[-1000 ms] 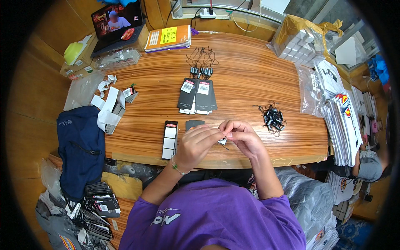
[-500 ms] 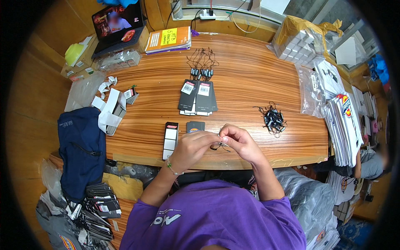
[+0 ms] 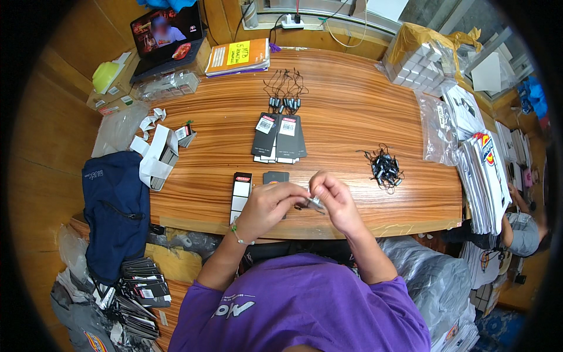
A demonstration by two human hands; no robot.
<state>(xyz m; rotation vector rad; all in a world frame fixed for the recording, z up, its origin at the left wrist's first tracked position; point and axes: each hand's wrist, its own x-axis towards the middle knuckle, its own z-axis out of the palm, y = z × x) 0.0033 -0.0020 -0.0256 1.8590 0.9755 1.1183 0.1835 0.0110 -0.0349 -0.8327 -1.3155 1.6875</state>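
Observation:
My left hand [image 3: 272, 204] and my right hand [image 3: 336, 205] meet above the near edge of the table, fingertips pinched together. Between them is a hang tag string [image 3: 315, 203], seen as a small pale piece with dark cord ends; the fingers hide most of it. Partly behind my left hand lies a grey hang tag [image 3: 274, 176]. Left of it is a stack of black-and-white tags [image 3: 241, 186]. Farther back, dark hang tags [image 3: 287, 138] are fanned out below a row of black strings [image 3: 284, 104]. A tangled pile of strings [image 3: 385, 168] lies to the right.
A white box of tags [image 3: 157, 167] and a navy bag [image 3: 114, 214] are at the left. Notebooks [image 3: 237, 57] and a screen [image 3: 166, 36] stand at the back. Folded white garments [image 3: 482, 182] and a box of small cartons [image 3: 419, 64] line the right. Another person [image 3: 522, 232] sits far right.
My right hand has shifted slightly up and turned, and more of the pale piece shows between the fingers. My left hand stays nearly in place. The person at the far right has moved an arm.

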